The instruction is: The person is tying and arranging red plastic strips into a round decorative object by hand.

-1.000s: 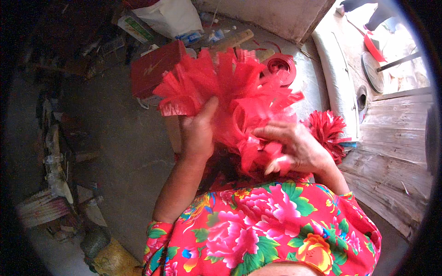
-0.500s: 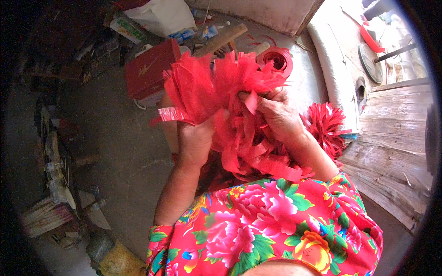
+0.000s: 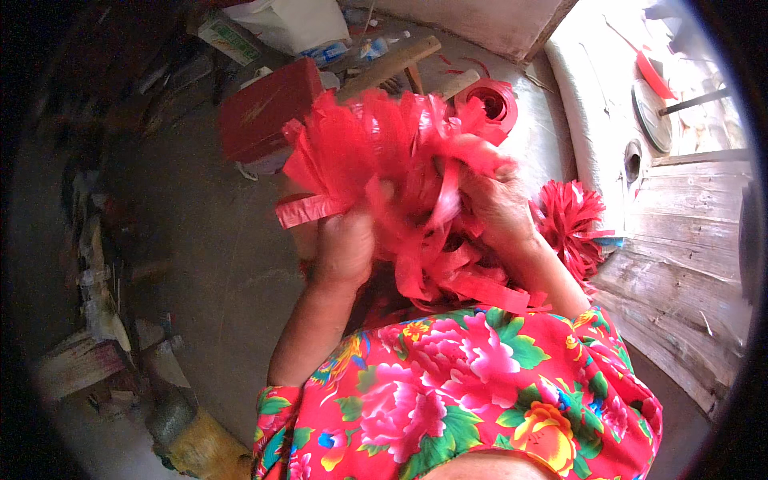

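Observation:
A big bunch of red ribbon strips (image 3: 360, 144) fans out in front of me. My left hand (image 3: 346, 246) is closed around its lower left side, with a strip end poking out past the thumb. Over on the right, my right hand (image 3: 498, 200) is closed on several strips, its fingertips partly covered by red ribbon. Loose curls of ribbon (image 3: 448, 272) hang between my wrists above my lap. Just beyond my right wrist sits a second red ribbon tuft (image 3: 570, 224).
A red box (image 3: 268, 112) lies on the floor behind the bunch. Near it are a wooden stool (image 3: 392, 68) and a roll of red ribbon (image 3: 498, 104). Wooden planks (image 3: 680, 240) border the right side. Clutter (image 3: 100, 296) lines the left, with a brush-like yellowish thing (image 3: 208, 448) below.
My right hand has shifted slightly up and right, and the strips at its fingers now lie differently. My left hand keeps its grip. The view has shifted a little.

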